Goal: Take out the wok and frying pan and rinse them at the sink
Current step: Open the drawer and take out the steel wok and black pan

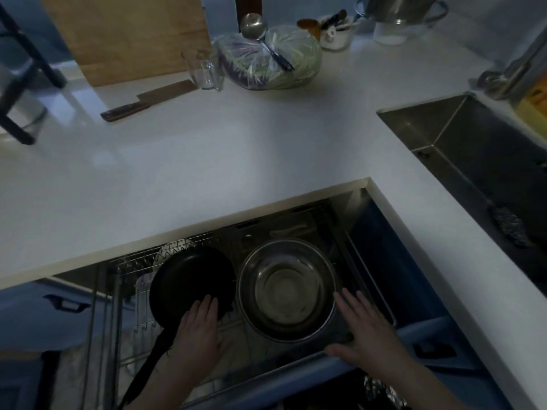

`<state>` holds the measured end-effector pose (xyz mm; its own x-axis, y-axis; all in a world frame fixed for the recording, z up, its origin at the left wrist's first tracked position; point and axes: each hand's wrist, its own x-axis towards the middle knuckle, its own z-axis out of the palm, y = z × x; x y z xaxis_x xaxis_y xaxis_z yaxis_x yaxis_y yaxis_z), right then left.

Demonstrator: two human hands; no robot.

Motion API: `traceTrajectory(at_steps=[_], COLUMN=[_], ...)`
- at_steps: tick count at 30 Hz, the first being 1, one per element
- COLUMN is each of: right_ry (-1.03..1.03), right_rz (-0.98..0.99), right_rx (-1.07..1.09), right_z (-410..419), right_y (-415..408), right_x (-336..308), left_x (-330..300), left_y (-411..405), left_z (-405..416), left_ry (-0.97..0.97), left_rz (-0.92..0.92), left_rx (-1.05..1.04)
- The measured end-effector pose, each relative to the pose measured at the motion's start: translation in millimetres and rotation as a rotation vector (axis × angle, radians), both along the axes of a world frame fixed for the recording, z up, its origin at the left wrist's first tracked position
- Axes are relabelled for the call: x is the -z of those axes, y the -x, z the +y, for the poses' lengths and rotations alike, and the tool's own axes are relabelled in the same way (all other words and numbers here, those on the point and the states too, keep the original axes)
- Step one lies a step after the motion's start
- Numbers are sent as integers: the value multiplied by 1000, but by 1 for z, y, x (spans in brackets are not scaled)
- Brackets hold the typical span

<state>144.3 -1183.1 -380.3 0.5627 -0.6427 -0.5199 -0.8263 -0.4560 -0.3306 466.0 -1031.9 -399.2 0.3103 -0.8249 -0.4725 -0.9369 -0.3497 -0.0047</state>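
My left hand [197,324] lay at the lower middle of the frame, fingers straight and flat on the near rim of the black pan [189,279], curled round nothing. The pan sat in the wire rack [130,294] of the open drawer [349,368], its long handle running toward the lower left corner. Just to its right in the same drawer stood a steel bowl [286,288]; whether this was the wok I could not tell. My right hand [365,329] was spread loose beside the bowl's right edge, thumb along the drawer's blue front, gripping nothing. The sink [461,149] was at the right of the frame, well apart from the drawer. On the white surface [207,161] in the upper part of the frame lay a knife [148,99], a glass [204,69] and a bag of greens [272,60] with a ladle [260,34] on it
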Motion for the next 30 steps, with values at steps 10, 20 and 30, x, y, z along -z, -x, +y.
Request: traceTrajectory(at_steps=[10,20,30], right_ry=[-60,22,-194], right_rz=[42,15,-268], right_rx=[-52,-204,93], right_z=[-49,-122,-140], right_y=[-5,-34,-55], right_x=[0,65,100], left_x=[13,49,103], left_y=[-7,-26,-42], left_z=[-22,-69,-84], left_ry=[-1,77,90], left_rz=[-4,147,299], left_rx=[92,139,115])
